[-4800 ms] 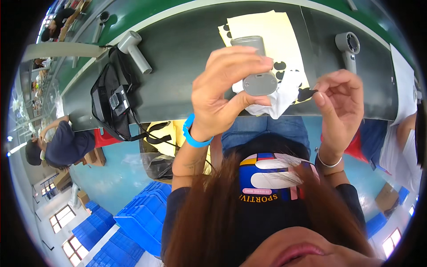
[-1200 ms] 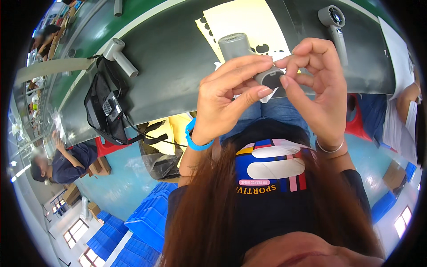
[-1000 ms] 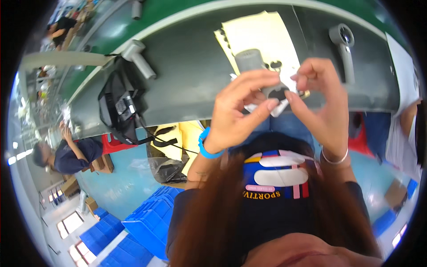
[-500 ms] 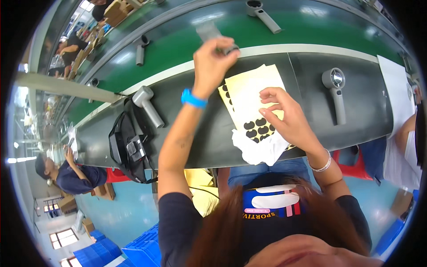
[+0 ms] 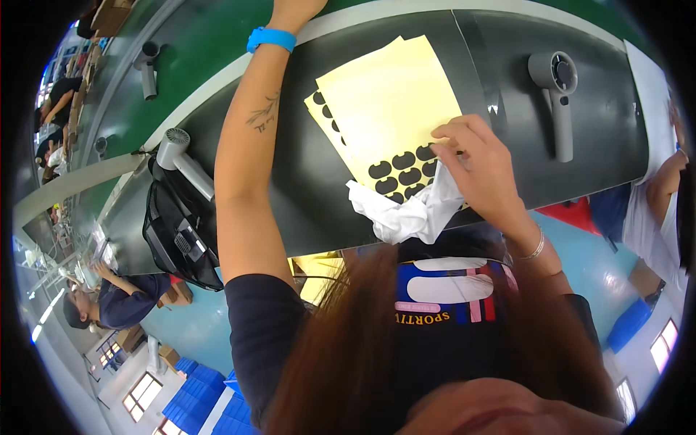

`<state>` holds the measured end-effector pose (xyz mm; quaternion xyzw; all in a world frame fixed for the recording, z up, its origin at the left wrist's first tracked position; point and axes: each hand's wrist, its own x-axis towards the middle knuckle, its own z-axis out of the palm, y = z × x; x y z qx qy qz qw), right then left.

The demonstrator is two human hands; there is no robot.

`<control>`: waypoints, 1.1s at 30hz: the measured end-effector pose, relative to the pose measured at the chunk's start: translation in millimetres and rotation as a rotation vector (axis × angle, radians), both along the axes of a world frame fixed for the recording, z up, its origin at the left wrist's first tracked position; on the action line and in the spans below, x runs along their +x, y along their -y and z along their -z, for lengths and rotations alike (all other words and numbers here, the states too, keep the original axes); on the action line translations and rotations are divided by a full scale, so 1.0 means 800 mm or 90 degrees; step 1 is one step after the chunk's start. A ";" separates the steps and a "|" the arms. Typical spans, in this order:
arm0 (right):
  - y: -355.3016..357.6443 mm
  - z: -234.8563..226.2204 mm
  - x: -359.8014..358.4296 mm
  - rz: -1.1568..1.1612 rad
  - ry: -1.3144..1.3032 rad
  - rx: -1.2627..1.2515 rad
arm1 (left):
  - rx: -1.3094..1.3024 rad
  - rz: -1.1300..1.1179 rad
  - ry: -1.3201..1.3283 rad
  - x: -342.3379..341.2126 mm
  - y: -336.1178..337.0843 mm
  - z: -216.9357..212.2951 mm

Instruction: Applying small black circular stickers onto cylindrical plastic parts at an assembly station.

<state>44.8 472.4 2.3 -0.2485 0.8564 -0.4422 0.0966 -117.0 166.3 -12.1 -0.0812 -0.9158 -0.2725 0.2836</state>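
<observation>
Reaching past the top edge of the picture, my left hand shows only its back and wrist; its fingers are out of view. My right hand is over the right edge of a yellow sticker sheet, fingers bent and thumb and fingertips drawn together. Whatever lies between those tips is hidden. Rows of black rounded stickers show on the sheet's near part, and another sheet sticks out beneath it. A crumpled white cloth lies over the near end of the sheets, next to my right hand.
A grey handheld fan lies right on the black bench; another lies left beside a black bag. A further grey fan is on the green belt. People sit at both sides. Blue crates stand on the floor.
My left hand, earlier holding a grey part and clear film over the belt's edge, has gone up beyond the picture. My right fingers have drawn closer together near the stickers. The view has shifted.
</observation>
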 end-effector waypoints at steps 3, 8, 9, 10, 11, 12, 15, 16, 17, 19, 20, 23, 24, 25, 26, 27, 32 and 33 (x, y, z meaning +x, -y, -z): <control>0.002 -0.002 0.012 0.033 -0.033 0.060 | 0.129 0.031 0.157 0.008 -0.040 -0.038; 0.005 0.001 0.021 0.041 -0.034 0.074 | -0.287 0.217 0.052 -0.036 -0.060 -0.014; 0.004 0.001 0.022 0.051 -0.029 0.064 | -0.291 0.217 0.045 -0.043 -0.063 -0.021; 0.005 0.002 0.023 0.046 -0.034 0.056 | -0.397 0.191 0.087 -0.040 -0.063 -0.039; 0.006 0.003 0.023 0.022 -0.052 0.058 | -0.501 0.162 0.132 -0.036 -0.062 -0.053; 0.007 0.003 0.024 -0.003 -0.070 0.059 | -0.429 0.208 -0.062 -0.046 -0.039 -0.035; 0.009 0.006 0.025 -0.022 -0.114 0.049 | -0.180 0.152 -0.161 -0.017 -0.034 -0.062; 0.003 0.006 0.024 -0.005 -0.111 0.055 | -0.165 0.079 -0.202 0.009 -0.063 -0.080; 0.000 -0.002 0.024 -0.002 -0.098 0.064 | -0.172 0.079 -0.200 0.035 -0.068 -0.087; -0.001 -0.012 0.027 -0.010 -0.084 0.064 | -0.054 0.017 -0.164 0.084 -0.070 -0.095; -0.001 -0.010 0.027 -0.025 -0.063 0.039 | 0.003 -0.018 -0.147 0.114 -0.072 -0.099; -0.013 -0.019 0.024 -0.005 -0.023 -0.006 | 0.454 0.074 -0.167 0.193 -0.152 -0.141; -0.015 -0.023 0.025 0.009 -0.003 -0.033 | 0.386 0.049 -0.217 0.210 -0.157 -0.140; -0.018 -0.028 0.028 0.004 -0.005 -0.037 | 0.351 0.187 -0.226 0.222 -0.140 -0.109; -0.023 -0.034 0.031 0.016 -0.016 -0.077 | 0.391 0.211 -0.175 0.241 -0.146 -0.101; -0.027 -0.041 0.033 0.030 -0.026 -0.116 | 0.433 0.236 -0.122 0.263 -0.155 -0.095; -0.046 -0.086 0.056 -0.036 -0.025 -0.239 | 0.556 0.208 -0.011 0.319 -0.178 -0.048; -0.047 -0.092 0.061 -0.035 -0.021 -0.237 | 0.579 0.223 -0.024 0.325 -0.183 -0.043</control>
